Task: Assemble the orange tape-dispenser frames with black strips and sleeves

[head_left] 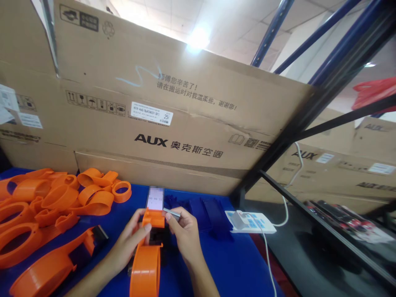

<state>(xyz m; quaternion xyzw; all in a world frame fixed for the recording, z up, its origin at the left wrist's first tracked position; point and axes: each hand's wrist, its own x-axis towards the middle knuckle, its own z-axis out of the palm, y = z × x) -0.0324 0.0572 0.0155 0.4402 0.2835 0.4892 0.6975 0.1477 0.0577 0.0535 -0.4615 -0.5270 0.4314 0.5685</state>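
Observation:
My left hand (133,239) is closed around an orange plastic tape dispenser body (145,270), its round ring toward me and its narrow end pointing away. Pinched between my right thumb and fingers is a small grey metal toothed blade (172,213), right beside the dispenser's far end. The right hand (185,231) sits just to the right of that end; whether the blade touches the plastic is hard to tell. Some dark items lie partly hidden under the dispenser. Just beyond it, a phone (155,201) shows a timer on its screen.
Orange dispenser parts (95,200) are heaped at left. A dispenser with a dark end (46,266) lies nearer. Dark blue plastic pieces (213,214) and a white power strip (264,222) with cables lie right. A large cardboard box (185,136) and metal rack post (272,144) stand behind.

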